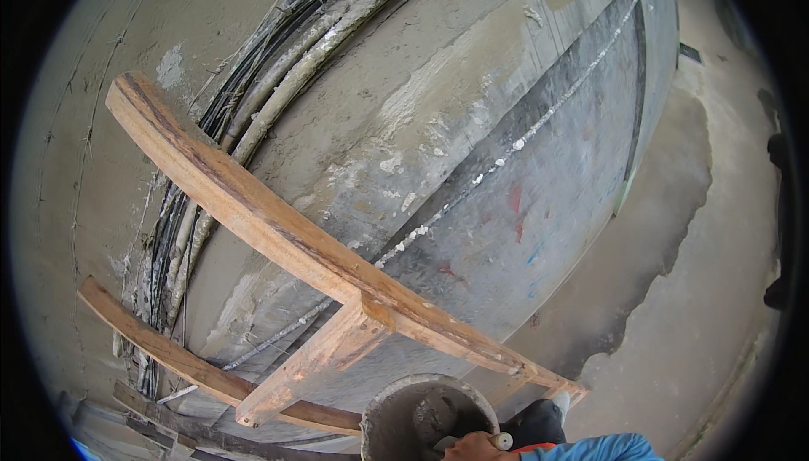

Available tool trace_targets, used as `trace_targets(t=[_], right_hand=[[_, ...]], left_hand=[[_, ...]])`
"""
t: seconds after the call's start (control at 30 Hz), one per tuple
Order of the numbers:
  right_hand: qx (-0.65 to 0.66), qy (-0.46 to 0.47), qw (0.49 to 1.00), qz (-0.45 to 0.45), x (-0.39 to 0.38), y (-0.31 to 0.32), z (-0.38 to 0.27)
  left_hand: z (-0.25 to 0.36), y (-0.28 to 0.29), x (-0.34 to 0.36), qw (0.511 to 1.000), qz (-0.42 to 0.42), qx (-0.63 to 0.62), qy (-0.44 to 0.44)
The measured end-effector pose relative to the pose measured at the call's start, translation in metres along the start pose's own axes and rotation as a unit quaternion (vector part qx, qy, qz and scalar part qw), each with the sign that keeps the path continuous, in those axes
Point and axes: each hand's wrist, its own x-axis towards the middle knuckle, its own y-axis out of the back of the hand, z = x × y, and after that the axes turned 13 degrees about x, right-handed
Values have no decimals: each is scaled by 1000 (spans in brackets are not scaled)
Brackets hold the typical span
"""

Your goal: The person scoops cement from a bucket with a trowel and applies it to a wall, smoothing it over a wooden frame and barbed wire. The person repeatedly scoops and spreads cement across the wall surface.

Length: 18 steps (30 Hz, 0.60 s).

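At the lower edge, my right hand (474, 447) is closed around the pale round handle of a trowel (503, 442), its arm coming from the right in a blue sleeve. A small part of the blade shows past the fingers, inside the mouth of a round bucket (369, 427). Grey wet-looking mix (428, 413) coats the inside of that bucket. Directly beyond the bucket stands a wooden ladder (354, 280), with one rung near its rim. My left hand is out of view.
A bundle of cables and pipes (282, 90) runs along the grey plastered wall (472, 65). A white-spotted cord (539, 124) crosses a smooth grey panel (539, 208). Weathered planks (160, 410) lie at the lower left. Far below on the right is ground with a dark wet patch (657, 233).
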Motion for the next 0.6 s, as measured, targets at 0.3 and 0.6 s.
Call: trace_targets(t=[0.3,0.6], right_hand=[[75,-40,989,-123,-6,73,37],[103,-147,983,-32,-12,95,53]], left_hand=[[55,-31,-29,998,-15,29,51],[73,-40,-26,984,-14,102,-143]])
